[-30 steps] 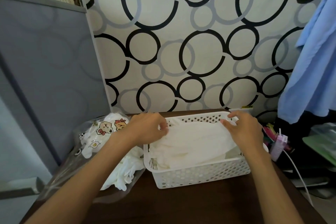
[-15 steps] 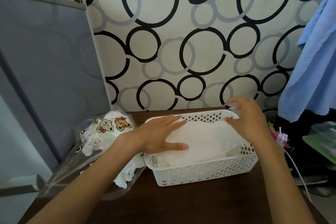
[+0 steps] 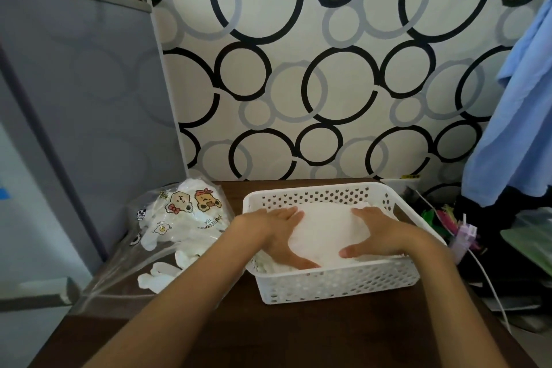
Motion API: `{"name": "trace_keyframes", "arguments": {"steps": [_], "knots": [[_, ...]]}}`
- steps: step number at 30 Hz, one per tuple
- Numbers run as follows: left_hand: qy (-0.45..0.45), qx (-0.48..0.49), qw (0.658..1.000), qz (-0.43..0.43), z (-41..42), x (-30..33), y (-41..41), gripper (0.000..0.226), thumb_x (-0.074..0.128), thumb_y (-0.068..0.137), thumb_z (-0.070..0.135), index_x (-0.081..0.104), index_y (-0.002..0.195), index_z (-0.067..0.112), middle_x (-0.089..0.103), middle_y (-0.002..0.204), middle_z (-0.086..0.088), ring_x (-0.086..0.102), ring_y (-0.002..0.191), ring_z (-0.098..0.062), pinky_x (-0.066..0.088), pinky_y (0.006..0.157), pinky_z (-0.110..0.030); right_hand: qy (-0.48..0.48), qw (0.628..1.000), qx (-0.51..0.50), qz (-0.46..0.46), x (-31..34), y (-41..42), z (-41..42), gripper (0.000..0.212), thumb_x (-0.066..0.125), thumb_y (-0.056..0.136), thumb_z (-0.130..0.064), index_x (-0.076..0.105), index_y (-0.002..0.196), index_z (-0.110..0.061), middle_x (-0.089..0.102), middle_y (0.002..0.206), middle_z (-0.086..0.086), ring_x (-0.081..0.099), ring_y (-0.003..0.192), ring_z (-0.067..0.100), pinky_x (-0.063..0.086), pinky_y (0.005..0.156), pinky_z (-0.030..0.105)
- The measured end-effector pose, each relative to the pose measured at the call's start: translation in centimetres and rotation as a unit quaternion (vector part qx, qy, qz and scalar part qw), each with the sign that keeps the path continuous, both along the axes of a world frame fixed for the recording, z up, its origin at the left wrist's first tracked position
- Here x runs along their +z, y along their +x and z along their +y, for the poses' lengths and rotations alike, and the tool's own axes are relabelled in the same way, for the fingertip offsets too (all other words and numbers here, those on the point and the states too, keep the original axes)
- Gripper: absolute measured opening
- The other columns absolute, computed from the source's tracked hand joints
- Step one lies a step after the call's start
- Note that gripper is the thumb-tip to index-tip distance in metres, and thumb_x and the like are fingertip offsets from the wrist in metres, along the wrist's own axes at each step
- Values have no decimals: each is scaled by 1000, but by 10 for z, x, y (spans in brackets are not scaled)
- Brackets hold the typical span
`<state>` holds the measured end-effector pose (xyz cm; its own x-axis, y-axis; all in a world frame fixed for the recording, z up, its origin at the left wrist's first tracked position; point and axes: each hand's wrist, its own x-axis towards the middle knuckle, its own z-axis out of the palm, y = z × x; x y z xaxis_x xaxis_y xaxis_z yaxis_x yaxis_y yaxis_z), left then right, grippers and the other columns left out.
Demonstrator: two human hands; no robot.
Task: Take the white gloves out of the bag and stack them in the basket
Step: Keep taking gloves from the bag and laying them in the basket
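Both hands have come down flat onto the stack of white gloves since half a second ago, when the right one hovered at the far rim and the left lay across the pile. Now the left hand presses the left side of the stack and the right hand presses the right side, fingers straight and spread, thumbs toward the near wall, gripping nothing. That stack lies inside the white perforated plastic basket, which sits on the dark brown wooden surface. Just left of the basket, the clear plastic bag printed with cartoon bears lies on the surface, more white gloves showing through it. A light blue cloth hangs at the right edge.
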<state>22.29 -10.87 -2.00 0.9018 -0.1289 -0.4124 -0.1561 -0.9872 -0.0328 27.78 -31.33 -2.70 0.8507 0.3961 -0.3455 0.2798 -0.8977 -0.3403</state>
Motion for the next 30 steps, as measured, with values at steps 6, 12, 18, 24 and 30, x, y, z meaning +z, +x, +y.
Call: {"name": "trace_keyframes", "arguments": {"steps": [6,12,18,24,30], "knots": [[-306,68,906,-286,46,41,-46,58,48,79,68,55,128,38,54,130,21,52,118,-4,45,101,-37,146,986,11,-84,24,-12,2,58,67,84,-40,42,136,-33,33,148,-9,34,132,14,31,111,38],[-266,174,916,-245,136,32,-103,59,58,55,85,58,101,48,57,114,26,53,105,6,47,92,-30,191,967,107,-130,37,-48,45,27,65,85,-39,57,111,-45,53,120,-25,50,108,-3,43,92,18],[-284,207,918,-184,162,9,-110,19,76,79,29,63,90,38,63,105,18,60,92,0,47,80,-18,170,946,218,-170,35,-110,120,39,68,81,-43,59,118,-42,52,110,-25,47,103,-3,44,90,23],[-340,207,888,-230,168,5,-107,14,71,83,19,69,83,32,71,90,10,67,83,-4,58,78,-33,64,913,278,-292,22,-137,176,31,60,90,-32,59,121,-34,45,129,-7,37,119,14,34,95,28],[-406,216,836,-299,162,14,-108,10,71,82,14,69,89,22,72,77,6,69,65,-5,53,57,-22,-95,927,227,-285,13,-142,187,37,56,94,-20,48,129,-21,53,130,6,53,117,25,40,92,33]]}}
